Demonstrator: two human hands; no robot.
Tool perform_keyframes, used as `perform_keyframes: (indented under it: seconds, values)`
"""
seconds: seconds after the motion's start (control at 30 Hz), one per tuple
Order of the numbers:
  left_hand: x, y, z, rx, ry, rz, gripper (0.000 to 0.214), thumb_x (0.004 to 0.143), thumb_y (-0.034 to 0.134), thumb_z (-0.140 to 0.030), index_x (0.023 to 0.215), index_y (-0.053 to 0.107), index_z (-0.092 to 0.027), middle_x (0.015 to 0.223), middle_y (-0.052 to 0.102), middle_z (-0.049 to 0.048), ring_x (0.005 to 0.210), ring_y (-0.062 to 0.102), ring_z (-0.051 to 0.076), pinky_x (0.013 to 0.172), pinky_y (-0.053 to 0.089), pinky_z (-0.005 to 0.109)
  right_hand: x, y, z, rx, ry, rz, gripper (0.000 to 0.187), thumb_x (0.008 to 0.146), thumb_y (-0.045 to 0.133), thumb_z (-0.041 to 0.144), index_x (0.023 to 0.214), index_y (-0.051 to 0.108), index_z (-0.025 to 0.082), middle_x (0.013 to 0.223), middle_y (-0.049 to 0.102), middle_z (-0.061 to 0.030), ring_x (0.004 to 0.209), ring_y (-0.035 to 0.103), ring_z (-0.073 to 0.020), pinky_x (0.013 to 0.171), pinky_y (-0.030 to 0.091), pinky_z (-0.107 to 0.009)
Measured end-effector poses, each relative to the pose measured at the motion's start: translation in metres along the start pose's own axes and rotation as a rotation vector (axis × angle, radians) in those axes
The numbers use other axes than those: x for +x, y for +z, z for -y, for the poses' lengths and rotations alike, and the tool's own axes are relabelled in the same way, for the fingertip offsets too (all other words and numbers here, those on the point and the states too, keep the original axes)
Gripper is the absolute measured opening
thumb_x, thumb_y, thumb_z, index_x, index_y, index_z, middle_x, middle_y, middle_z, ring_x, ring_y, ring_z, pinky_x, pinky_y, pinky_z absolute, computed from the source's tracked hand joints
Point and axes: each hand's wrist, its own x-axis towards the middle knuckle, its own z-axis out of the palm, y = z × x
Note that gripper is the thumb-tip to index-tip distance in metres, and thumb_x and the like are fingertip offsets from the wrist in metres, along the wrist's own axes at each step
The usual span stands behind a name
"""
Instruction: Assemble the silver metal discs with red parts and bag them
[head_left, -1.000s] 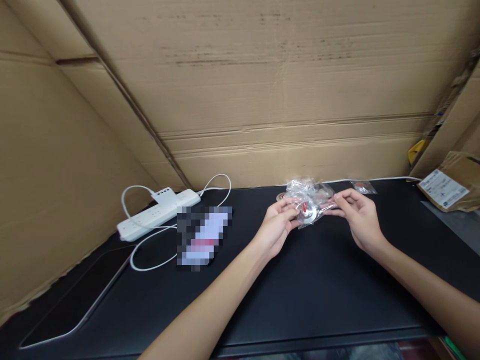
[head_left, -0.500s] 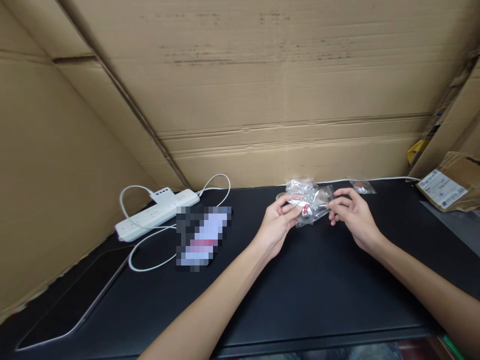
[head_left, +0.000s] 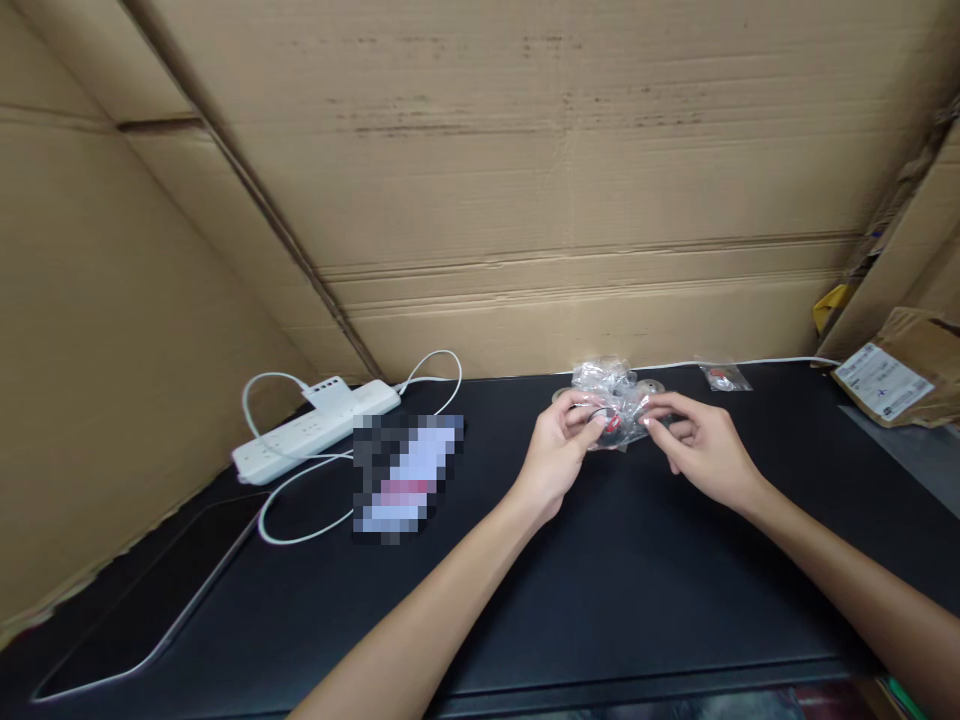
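Observation:
Between my two hands is a small clear plastic bag (head_left: 616,428) with something red and something metallic-looking inside. My left hand (head_left: 559,445) pinches its left side between thumb and fingers. On the right edge of the bag, the thumb and forefinger of my right hand (head_left: 697,440) are closed. Just behind lies crumpled clear plastic packaging (head_left: 600,374), and a round silvery piece (head_left: 649,387) shows beside it. What exactly the bag contains is too small to make out.
Another clear bag with a red item (head_left: 724,377) lies by the back cardboard wall (head_left: 525,180). At left are a white power strip (head_left: 315,430) with cables, a blurred-out phone-like object (head_left: 412,475) and a dark flat panel (head_left: 150,600). A labelled brown package (head_left: 892,370) sits far right.
My right hand has moved left, closer to my left hand, and its fingers have closed on the bag's right edge. A round silvery piece behind the bag has come into view.

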Motion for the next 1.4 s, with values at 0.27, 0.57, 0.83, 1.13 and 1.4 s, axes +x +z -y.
perform_keyframes:
  seconds: [0.27,0.57,0.83,1.13,1.4]
  values:
    - [0.002,-0.001,0.003,0.165,0.124,0.014,0.016,0.080,0.072,-0.023,0.094,0.067,-0.018,0.105,0.069,0.0065,0.099,0.066,0.019,0.092,0.050,0.033,0.004,-0.004,0.007,0.485,0.304,0.173,0.036,0.081,0.073,0.041,0.107,0.071,0.017,0.094,0.072,-0.0111,0.045,0.058,-0.0087,0.030,0.027,-0.017]
    - [0.002,-0.005,0.007,0.192,0.079,-0.064,0.022,0.080,0.073,-0.028,0.099,0.068,-0.016,0.090,0.074,0.0074,0.082,0.069,0.019,0.077,0.053,0.031,0.003,-0.005,0.009,0.672,0.413,0.263,0.031,0.081,0.076,0.035,0.104,0.073,0.015,0.069,0.067,-0.0046,0.055,0.063,-0.0126,0.037,0.036,-0.017]
    - [0.004,-0.007,0.008,0.169,0.067,-0.108,0.025,0.077,0.076,-0.034,0.090,0.064,-0.017,0.076,0.070,0.0036,0.066,0.064,0.016,0.057,0.047,0.023,0.003,-0.004,0.004,0.757,0.421,0.341,0.026,0.082,0.074,0.036,0.100,0.072,0.017,0.088,0.069,-0.0074,0.071,0.071,-0.0188,0.044,0.048,-0.021]
    - [0.006,-0.012,0.006,0.215,0.107,-0.131,0.016,0.076,0.077,-0.028,0.083,0.072,-0.015,0.090,0.073,0.0067,0.080,0.067,0.017,0.071,0.053,0.027,0.000,-0.009,0.008,0.764,0.401,0.531,0.032,0.090,0.066,0.033,0.119,0.071,0.020,0.114,0.067,-0.0141,0.090,0.072,-0.0231,0.049,0.050,-0.021]
    - [0.010,-0.017,0.003,0.232,0.113,-0.225,0.021,0.074,0.078,-0.031,0.082,0.075,-0.013,0.079,0.072,0.0076,0.061,0.063,0.015,0.049,0.053,0.026,0.000,-0.005,0.009,0.801,0.409,0.506,0.034,0.090,0.065,0.029,0.124,0.069,0.023,0.118,0.067,-0.0125,0.085,0.070,-0.0178,0.054,0.052,-0.023]
